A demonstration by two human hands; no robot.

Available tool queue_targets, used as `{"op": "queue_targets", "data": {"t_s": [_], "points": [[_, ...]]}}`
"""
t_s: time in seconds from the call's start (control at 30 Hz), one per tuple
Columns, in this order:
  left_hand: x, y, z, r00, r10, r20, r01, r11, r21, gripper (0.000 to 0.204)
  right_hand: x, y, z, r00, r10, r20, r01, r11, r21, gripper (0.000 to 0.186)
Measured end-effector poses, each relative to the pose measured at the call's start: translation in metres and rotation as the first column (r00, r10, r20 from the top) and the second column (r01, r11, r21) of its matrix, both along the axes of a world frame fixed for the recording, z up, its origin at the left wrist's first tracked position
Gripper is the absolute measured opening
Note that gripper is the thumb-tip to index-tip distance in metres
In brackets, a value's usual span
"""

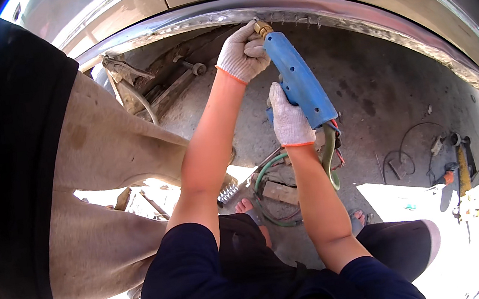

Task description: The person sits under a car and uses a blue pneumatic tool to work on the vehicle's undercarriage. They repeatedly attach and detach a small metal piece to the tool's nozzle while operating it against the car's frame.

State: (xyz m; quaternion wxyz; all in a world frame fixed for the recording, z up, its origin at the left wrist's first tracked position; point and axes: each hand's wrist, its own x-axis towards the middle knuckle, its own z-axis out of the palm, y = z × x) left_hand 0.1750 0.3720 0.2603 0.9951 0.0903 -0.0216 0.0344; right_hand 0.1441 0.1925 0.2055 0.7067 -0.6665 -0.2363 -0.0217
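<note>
My right hand [291, 117], in a white knit glove with an orange cuff, is closed round the handle of a blue welding gun [298, 78]. A brass tip [263, 28] on its far end meets the lower edge of a car's silver sill [222, 17]. Beside that tip is my left hand [242, 53], gloved alike, with fingers curled and thumb and forefinger pinched close to the brass. Whatever the pinch holds is too small to make out. A thick greenish cable [329, 156] and thin red wires leave the gun's near end.
A person in beige trousers [98, 132] stands close at my left. Under the car's left part is a metal stand [128, 82]. A green hose [261, 177], a wooden block [280, 192] and a coil spring [228, 193] lie near my feet. Tools, including a yellow-handled one [463, 165], are at right.
</note>
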Motion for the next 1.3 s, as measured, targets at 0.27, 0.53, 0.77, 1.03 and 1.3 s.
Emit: {"op": "queue_targets", "data": {"t_s": [0.27,0.53,0.77,1.03,1.3], "points": [[-0.003,0.003,-0.007,0.987,0.152,0.053,-0.160,0.965,0.210,0.023,-0.007,-0.008,0.009,0.991,0.080,-0.110,-0.083,0.996,-0.019,0.022],[-0.026,-0.012,0.024,0.903,0.411,0.126,-0.393,0.671,0.629,0.008,-0.012,-0.029,0.034,0.934,0.239,-0.265,-0.193,0.963,0.188,0.021],[-0.033,-0.014,0.031,0.887,0.444,0.124,-0.378,0.546,0.748,0.015,-0.011,-0.033,0.039,0.914,0.296,-0.276,-0.218,0.935,0.280,0.020],[-0.029,-0.003,0.020,0.963,0.258,0.078,-0.254,0.769,0.587,0.014,-0.013,-0.025,0.042,0.886,0.329,-0.326,-0.227,0.922,0.314,0.018],[0.002,-0.006,0.011,0.998,0.042,-0.045,-0.039,0.997,0.060,0.019,-0.008,-0.003,0.024,0.998,0.028,-0.063,-0.031,0.999,-0.040,0.025]]}}
